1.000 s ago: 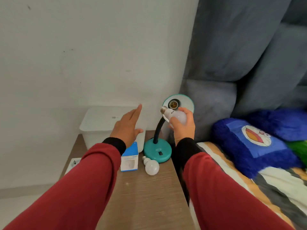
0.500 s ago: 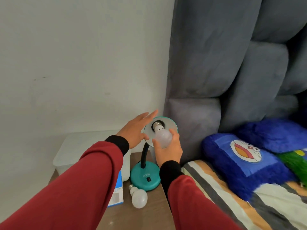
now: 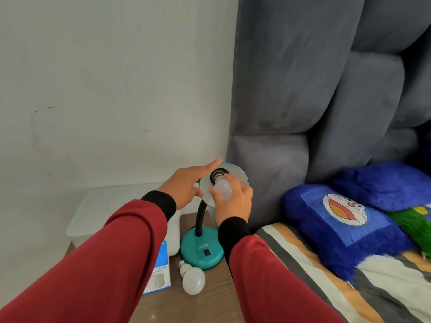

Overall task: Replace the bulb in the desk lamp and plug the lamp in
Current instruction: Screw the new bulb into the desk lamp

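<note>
Bulb in hand point(image 3: 222, 188): white, at the centre of the frame, its metal base at the mouth of the socket point(image 3: 218, 174); how far in it sits cannot be told.
Right hand point(image 3: 234, 201): fingers and thumb curled round the glass of this bulb, holding it from below.
Lamp point(image 3: 202, 249): teal round base with a black switch on the nightstand point(image 3: 205, 301), a black bendy neck rising to a teal shade point(image 3: 240, 177) that faces the camera.
Left hand point(image 3: 186, 186): fingers straight, laid against the left edge of the shade, gripping nothing.
Spare bulb point(image 3: 193, 279): lying on its side on the nightstand, just in front of the lamp base.
Bulb box point(image 3: 158, 273): blue and white, lower left of the spare bulb, partly behind the left sleeve.
Plastic tub point(image 3: 116, 210): white, lidded, left of the lamp by the wall.
Bed point(image 3: 326, 276): striped cover at lower right, with a blue cartoon pillow point(image 3: 342, 220) against the grey padded headboard point(image 3: 326, 89).
</note>
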Available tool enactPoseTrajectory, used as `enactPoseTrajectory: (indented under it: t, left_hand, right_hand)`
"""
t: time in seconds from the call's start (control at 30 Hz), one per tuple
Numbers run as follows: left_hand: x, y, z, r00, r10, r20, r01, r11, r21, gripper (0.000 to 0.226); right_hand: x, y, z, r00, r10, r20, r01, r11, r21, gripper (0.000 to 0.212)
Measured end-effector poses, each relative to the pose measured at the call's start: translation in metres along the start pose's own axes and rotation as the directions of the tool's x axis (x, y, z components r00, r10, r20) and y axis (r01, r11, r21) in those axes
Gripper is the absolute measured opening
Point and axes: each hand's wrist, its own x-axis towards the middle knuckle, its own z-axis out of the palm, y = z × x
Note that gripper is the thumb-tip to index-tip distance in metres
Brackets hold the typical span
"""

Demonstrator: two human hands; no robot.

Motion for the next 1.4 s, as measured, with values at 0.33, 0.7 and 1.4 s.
enactPoseTrajectory:
  t: [0.33,0.7,1.4]
  left_hand:
    - [-0.0002,0.0018,-0.0024,1.0,-0.015,0.01,0.015,1.0,-0.01,0.089]
    - [-0.003,0.0032,-0.0028,1.0,-0.012,0.012,0.012,1.0,0.011,0.089]
    - [-0.0026,0.0008,-0.0007,1.0,-0.013,0.0,0.013,1.0,-0.009,0.09]
  right_hand:
    - [0.0008,-0.0003,-0.0014,0.999,0.038,0.031,-0.037,0.999,-0.037,0.064]
    - [-0.0023,-0.0027,-0.001,0.998,0.013,0.069,-0.015,1.0,0.025,0.057]
    - [-0.0038,-0.0056,-0.006,0.997,0.056,0.061,-0.059,0.997,0.042,0.073]
